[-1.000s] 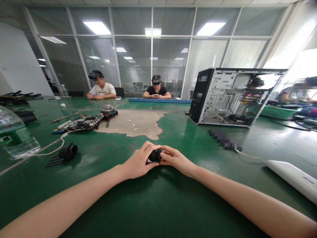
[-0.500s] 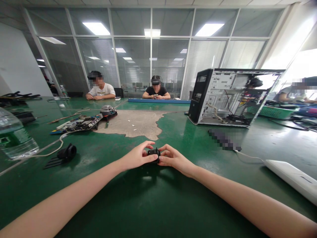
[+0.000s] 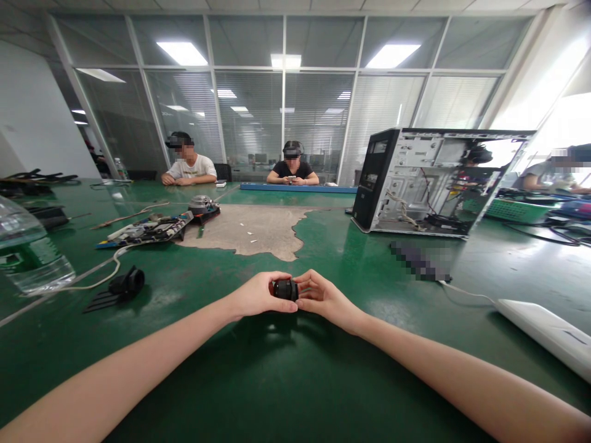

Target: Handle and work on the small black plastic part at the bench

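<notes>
Just above the green table [image 3: 277, 381], a small black ribbed cylindrical part [image 3: 284, 290] is held between my two hands. My left hand [image 3: 255, 296] grips it from the left, thumb along the near side and fingers over the top. On its right end, the fingertips and thumb of my right hand [image 3: 327, 301] pinch the flanged edge. What the part is exactly cannot be made out, and its right end is partly covered by my fingers.
A black ring-shaped part with flat prongs [image 3: 117, 288] lies left, near a water bottle [image 3: 32, 252] and circuit boards [image 3: 145, 231]. An opened computer case [image 3: 415, 184] stands right, behind a phone [image 3: 420, 261] cabled to a white power bank [image 3: 545, 332]. People sit across the table.
My left hand has closed further around the black part, its fingers lower over the top. The part appears turned, showing more of its ribbed side. My right hand stays at its right end.
</notes>
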### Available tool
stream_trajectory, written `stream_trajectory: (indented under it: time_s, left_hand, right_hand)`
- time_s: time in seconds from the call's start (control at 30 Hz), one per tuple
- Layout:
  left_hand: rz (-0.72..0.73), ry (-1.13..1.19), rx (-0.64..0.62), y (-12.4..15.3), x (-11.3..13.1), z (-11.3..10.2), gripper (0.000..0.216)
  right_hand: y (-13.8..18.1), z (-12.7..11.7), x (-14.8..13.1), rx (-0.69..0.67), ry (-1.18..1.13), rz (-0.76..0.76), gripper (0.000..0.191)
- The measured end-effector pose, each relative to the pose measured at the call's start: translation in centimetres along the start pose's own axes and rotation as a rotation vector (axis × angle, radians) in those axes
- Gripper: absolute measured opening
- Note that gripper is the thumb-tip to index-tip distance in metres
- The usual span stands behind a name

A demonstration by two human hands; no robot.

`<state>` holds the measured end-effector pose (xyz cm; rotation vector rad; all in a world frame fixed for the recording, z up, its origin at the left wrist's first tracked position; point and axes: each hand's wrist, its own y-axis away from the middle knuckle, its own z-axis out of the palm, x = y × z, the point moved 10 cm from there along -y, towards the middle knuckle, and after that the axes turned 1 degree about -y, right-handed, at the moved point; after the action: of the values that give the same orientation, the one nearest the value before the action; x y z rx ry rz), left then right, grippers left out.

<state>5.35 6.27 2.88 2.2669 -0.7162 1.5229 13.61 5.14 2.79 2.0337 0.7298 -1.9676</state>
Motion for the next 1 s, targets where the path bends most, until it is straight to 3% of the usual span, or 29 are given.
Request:
stream_trajectory:
  time_s: [0.17, 0.3, 0.43, 0.63, 0.73, 0.87, 1.0]
  left_hand:
    - [0.191, -0.315, 0.243, 0.6, 1.6, -1.0, 0.072]
    - [0.363, -0.572, 0.331, 1.3, 3.6, -0.3, 0.062]
    - [0.513, -0.736, 0.301, 1.6, 4.4, 0.7, 0.053]
    - [0.571, -0.751, 0.233, 2.1, 4.2, 1.2, 0.055]
    - [0.565, -0.724, 0.173, 2.6, 4.3, 1.6, 0.058]
    - [0.517, -0.655, 0.15, 2.6, 4.2, 1.2, 0.033]
    - [0.462, -0.598, 0.172, 2.1, 3.8, 0.4, 0.027]
  right_hand:
    - [-0.1, -1.0, -0.6, 0.063, 0.031, -0.04, 0.024]
    - [-0.2, -1.8, -1.0, 0.137, 0.046, -0.108, 0.024]
    - [-0.4, -1.9, -0.8, 0.156, 0.062, -0.138, 0.033]
    - [0.0, -1.3, -0.8, 0.101, 0.068, -0.174, 0.027]
    - [0.4, -1.1, -1.5, 0.1, 0.127, -0.221, 0.023]
    - [0.5, -1.0, -1.8, 0.094, 0.158, -0.225, 0.021]
    - [0.2, -1.1, -0.9, 0.098, 0.14, -0.166, 0.034]
